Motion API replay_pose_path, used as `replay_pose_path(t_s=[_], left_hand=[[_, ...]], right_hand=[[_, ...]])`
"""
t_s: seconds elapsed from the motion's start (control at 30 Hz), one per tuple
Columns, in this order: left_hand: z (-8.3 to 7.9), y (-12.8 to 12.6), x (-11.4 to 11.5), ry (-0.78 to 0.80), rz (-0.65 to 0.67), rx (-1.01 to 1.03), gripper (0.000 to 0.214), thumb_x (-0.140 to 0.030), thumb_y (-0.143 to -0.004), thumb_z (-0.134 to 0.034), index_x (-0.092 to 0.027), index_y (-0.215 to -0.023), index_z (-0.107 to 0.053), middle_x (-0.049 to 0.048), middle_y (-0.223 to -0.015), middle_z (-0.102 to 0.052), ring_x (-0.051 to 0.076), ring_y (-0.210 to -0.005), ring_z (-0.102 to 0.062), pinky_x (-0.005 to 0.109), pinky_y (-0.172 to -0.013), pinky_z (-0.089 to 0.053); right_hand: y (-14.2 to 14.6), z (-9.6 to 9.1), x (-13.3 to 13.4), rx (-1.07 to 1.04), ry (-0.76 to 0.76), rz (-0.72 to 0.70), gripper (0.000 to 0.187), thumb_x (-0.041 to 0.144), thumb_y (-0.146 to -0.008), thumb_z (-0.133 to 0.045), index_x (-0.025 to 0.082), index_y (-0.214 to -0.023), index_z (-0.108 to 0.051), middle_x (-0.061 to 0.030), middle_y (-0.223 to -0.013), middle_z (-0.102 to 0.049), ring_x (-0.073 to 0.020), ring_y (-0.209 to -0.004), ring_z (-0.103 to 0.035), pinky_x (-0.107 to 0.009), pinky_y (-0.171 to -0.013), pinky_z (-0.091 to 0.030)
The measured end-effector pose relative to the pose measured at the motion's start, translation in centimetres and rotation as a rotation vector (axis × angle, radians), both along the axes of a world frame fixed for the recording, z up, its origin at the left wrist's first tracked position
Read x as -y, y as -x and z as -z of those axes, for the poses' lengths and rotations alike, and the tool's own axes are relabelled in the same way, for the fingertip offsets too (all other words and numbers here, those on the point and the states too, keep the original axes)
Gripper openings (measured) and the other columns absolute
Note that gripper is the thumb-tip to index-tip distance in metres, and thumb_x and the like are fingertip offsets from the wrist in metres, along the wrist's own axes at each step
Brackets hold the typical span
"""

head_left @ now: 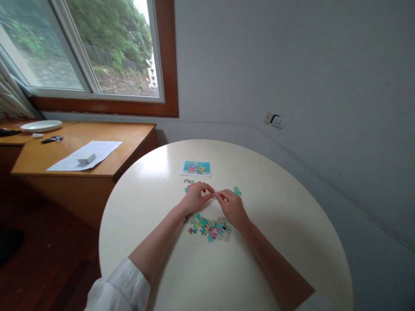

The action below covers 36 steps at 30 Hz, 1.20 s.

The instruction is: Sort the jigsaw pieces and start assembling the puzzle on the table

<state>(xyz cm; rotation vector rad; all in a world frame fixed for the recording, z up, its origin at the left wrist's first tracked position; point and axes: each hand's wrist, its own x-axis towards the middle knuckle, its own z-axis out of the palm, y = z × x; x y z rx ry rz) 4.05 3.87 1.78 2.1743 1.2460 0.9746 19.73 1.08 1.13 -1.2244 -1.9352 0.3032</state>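
While it pinches, left hand: on the piece, nearside of the rectangular teal cartoon card.
Small pale jigsaw piece: nearside of the card, outline unclear; light edge pressure should suit.
Right hand: pinching it too, nearside-right of the card.

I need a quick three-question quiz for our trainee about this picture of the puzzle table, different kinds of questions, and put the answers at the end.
1. True or false: the largest cluster of puzzle pieces lies nearer the person than the left hand and the right hand do.

2. Where does the picture card lie?
A) On the floor
B) On the round table, beyond the hands
C) Under the right forearm

3. What rests on the paper sheet on the wooden desk?

Key:
1. True
2. B
3. A small white block
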Motion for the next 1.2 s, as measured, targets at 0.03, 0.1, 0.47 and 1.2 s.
replay_pose_path(t_s=[0.03,0.1,0.47,1.2], left_hand=[[0.0,0.0,0.0,0.004,-0.003,0.006,0.009,-0.026,-0.076,-0.059,-0.02,-0.074,-0.066,0.0015,-0.075,-0.065,0.015,-0.075,-0.054,0.03,-0.075,-0.038],[0.0,0.3,-0.1,0.0,-0.028,-0.015,0.008,-0.024,-0.076,-0.059,-0.019,-0.073,-0.065,0.0013,-0.074,-0.064,0.015,-0.074,-0.054,0.03,-0.076,-0.037],[0.8,2.9,-1.5,-0.172,-0.349,-0.422,0.019,-0.012,-0.077,-0.046,-0.017,-0.07,-0.063,0.009,-0.084,-0.062,0.024,-0.091,-0.051,0.038,-0.078,-0.027],[1.3,3.0,-1.6,-0.087,-0.521,-0.238,0.018,-0.013,-0.076,-0.044,-0.018,-0.067,-0.06,0.005,-0.084,-0.062,0.02,-0.087,-0.053,0.037,-0.078,-0.027]], right_hand=[[0.0,0.0,0.0,-0.008,0.006,-0.002,0.023,0.025,-0.085,-0.043,0.018,-0.075,-0.063,-0.0051,-0.07,-0.063,-0.0159,-0.065,-0.055,-0.027,-0.06,-0.042],[0.0,0.0,-0.1,-0.027,0.018,-0.005,0.023,0.026,-0.085,-0.043,0.018,-0.078,-0.064,-0.0056,-0.073,-0.064,-0.0164,-0.067,-0.056,-0.028,-0.062,-0.043],[0.9,-0.4,1.1,0.128,0.015,-0.286,0.021,0.02,-0.082,-0.05,0.02,-0.097,-0.064,-0.0074,-0.1,-0.066,-0.0192,-0.097,-0.057,-0.036,-0.087,-0.043],[0.1,0.5,0.0,0.34,0.058,-0.245,0.013,0.016,-0.079,-0.059,0.019,-0.087,-0.067,-0.0056,-0.094,-0.068,-0.0192,-0.089,-0.06,-0.035,-0.08,-0.038]])
